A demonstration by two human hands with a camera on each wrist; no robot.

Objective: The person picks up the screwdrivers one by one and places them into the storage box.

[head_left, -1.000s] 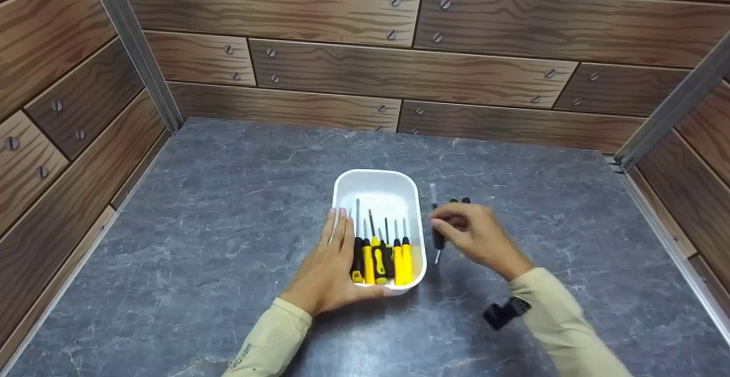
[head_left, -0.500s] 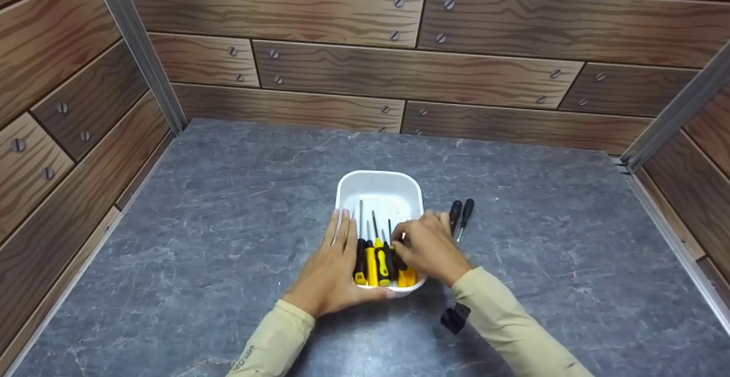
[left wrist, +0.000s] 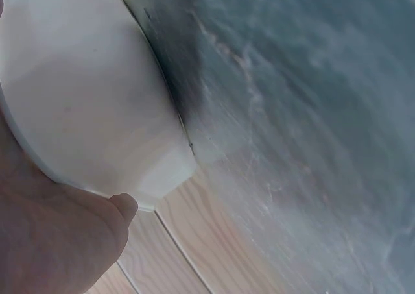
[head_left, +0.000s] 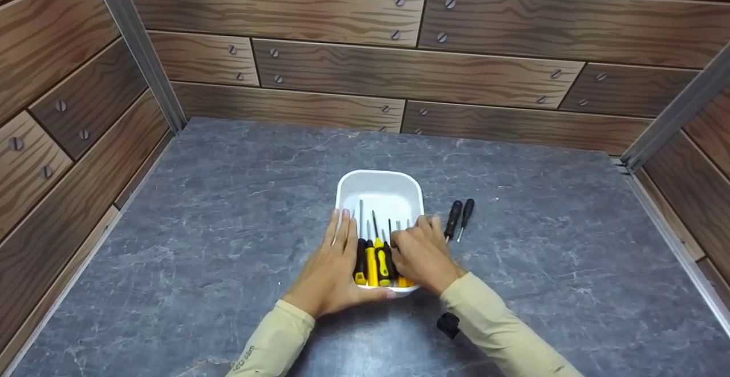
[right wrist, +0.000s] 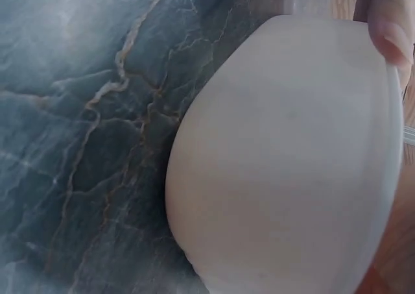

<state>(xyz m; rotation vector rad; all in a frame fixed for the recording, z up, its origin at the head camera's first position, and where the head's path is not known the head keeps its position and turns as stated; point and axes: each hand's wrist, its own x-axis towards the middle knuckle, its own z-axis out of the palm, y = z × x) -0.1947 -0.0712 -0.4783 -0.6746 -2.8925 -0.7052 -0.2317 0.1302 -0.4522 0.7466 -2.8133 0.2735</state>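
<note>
A white plastic tray [head_left: 347, 180] stands on the table, holding several screwdrivers. Black-and-yellow handles such as this screwdriver [head_left: 382, 267] lie at its near end with shafts pointing away. My left hand [head_left: 326, 277] lies along the tray's left side, fingers straight over the rim and thumb across the near end. Over the tray's right near part, my right hand [head_left: 425, 254] has its fingers curled down around a dark-handled screwdriver, which the hand hides. The left wrist view shows part of my left hand [left wrist: 61, 235] against the tray's outer wall [left wrist: 91, 99].
Two black-handled screwdrivers lie right of the tray, a thicker one [head_left: 454, 217] and a slimmer one [head_left: 467, 213]. The grey marble-look table [head_left: 256, 194] meets a wood-patterned back wall [head_left: 319, 63] and side walls. Metal posts stand in the corners.
My right hand has brought a dark-handled screwdriver from the table beside the tray into its right part and has since moved slightly nearer. My left hand stays at the tray.
</note>
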